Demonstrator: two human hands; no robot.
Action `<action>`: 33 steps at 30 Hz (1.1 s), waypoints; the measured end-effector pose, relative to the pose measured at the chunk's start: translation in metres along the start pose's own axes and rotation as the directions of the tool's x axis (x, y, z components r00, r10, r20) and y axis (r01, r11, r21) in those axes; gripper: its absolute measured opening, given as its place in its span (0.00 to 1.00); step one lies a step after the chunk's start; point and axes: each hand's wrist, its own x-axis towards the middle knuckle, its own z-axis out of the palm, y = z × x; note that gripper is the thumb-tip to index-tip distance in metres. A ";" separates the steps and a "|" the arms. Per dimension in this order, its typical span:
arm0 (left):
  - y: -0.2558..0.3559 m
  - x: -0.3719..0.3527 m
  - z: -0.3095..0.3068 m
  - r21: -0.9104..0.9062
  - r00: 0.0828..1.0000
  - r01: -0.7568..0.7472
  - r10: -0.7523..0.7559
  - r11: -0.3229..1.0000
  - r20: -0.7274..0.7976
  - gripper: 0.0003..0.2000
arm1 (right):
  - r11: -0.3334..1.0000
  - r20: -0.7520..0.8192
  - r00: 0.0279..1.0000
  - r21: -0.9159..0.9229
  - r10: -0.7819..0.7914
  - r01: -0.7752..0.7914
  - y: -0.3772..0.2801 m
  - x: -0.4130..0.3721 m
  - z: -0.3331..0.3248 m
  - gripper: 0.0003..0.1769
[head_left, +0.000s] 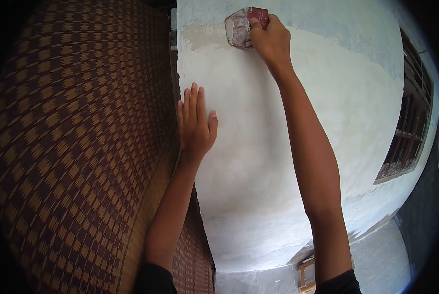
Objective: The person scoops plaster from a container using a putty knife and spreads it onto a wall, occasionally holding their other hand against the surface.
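High on the whitish plastered wall point(239, 161), my right hand point(273, 41) grips a reddish putty scraper point(244, 29) smeared with pale filler. The thumb lies over its face, and the blade side points left against the wall. Lower and to the left, my left hand point(197, 120) rests flat near the wall's left edge, fingers stretched upward and thumb apart, holding nothing. A damp-looking beige patch point(202, 35) shows just left of the scraper, with greyer, rougher wall above.
A woven brown and tan mat wall point(82, 122) runs close along the left side. To the right is a barred window point(408, 112) set in the wall. Below are a grey tiled floor point(381, 255) and a small wooden frame point(305, 274) by my right arm.
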 end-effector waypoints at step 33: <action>0.001 0.001 0.001 0.011 1.000 0.004 -0.003 1.000 -0.010 0.31 | 0.993 -0.062 0.997 0.111 -0.033 0.040 0.002 -0.011 -0.017 0.21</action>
